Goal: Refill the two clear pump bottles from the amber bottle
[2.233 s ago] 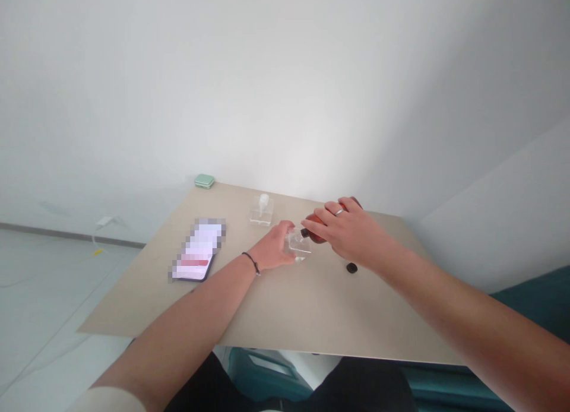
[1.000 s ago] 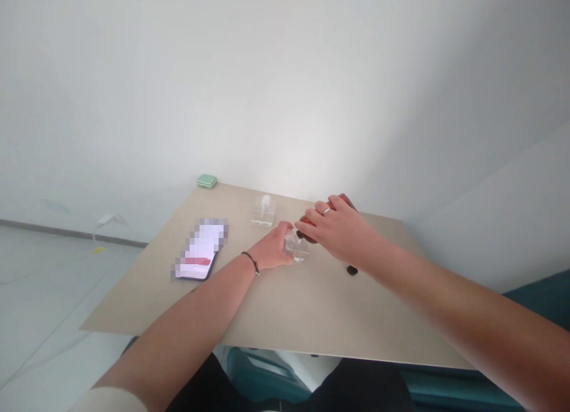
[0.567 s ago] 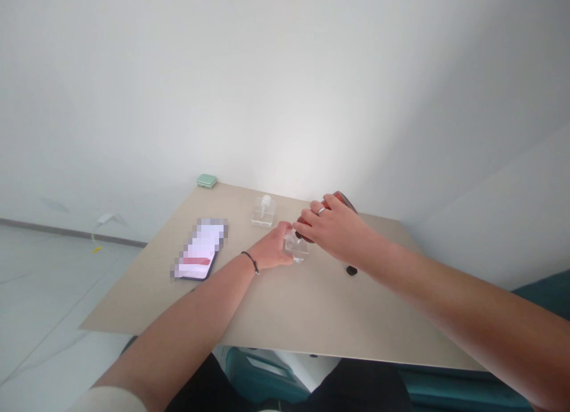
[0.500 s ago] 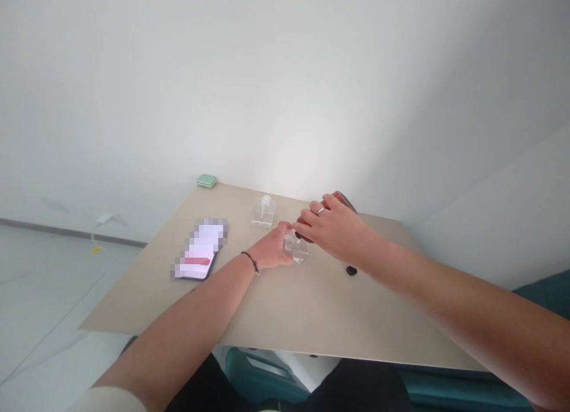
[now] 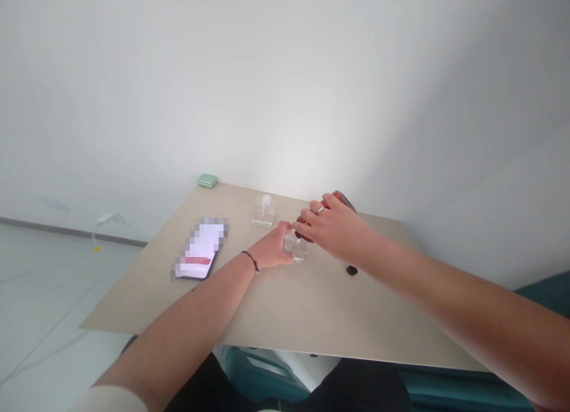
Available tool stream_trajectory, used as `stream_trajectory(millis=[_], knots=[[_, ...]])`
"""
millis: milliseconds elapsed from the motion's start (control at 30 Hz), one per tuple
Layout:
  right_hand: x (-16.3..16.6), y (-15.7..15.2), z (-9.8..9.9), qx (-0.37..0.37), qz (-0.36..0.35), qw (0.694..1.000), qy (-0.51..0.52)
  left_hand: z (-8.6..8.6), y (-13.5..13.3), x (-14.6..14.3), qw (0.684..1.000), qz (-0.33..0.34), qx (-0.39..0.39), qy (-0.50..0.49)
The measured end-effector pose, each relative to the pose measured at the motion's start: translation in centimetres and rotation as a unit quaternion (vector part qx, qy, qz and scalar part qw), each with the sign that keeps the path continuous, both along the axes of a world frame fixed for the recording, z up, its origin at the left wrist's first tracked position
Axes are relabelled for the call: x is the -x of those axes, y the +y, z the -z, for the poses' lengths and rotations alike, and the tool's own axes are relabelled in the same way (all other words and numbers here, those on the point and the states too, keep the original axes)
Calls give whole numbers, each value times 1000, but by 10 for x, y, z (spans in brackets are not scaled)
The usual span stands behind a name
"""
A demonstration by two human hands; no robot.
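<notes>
So, what fills the view?

A beige tabletop (image 5: 320, 323) spans the lower middle, with a pixelated phone (image 5: 200, 249) left of centre, a green case (image 5: 207, 181) at its far corner, a clear pump bottle (image 5: 266, 212) at the far edge, and a small black cap (image 5: 351, 271) right of centre.

And the hands?

The left hand (image 5: 271, 250) grasps a small clear glass bottle (image 5: 297, 249) at the table's centre; whether it touches the surface, I can't tell. The right hand (image 5: 333, 228) wraps a tilted reddish-brown bottle (image 5: 344, 198) just above it, dark neck pointing down at the clear bottle's top.
</notes>
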State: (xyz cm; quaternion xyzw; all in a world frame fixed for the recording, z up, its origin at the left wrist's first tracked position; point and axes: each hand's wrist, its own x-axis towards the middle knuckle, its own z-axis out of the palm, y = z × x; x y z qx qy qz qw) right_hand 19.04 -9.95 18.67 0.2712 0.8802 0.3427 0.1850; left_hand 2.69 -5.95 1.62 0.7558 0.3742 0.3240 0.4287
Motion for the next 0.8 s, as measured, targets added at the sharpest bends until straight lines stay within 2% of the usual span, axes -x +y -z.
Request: stream_trajectory(millis=[400, 800], knots=[[4, -1, -3, 8, 2, 1000, -6, 2, 1, 0, 1000, -3, 6, -4], [7, 0, -3, 9, -3, 1000, -18, 5, 3, -1, 1000, 0, -22, 6]])
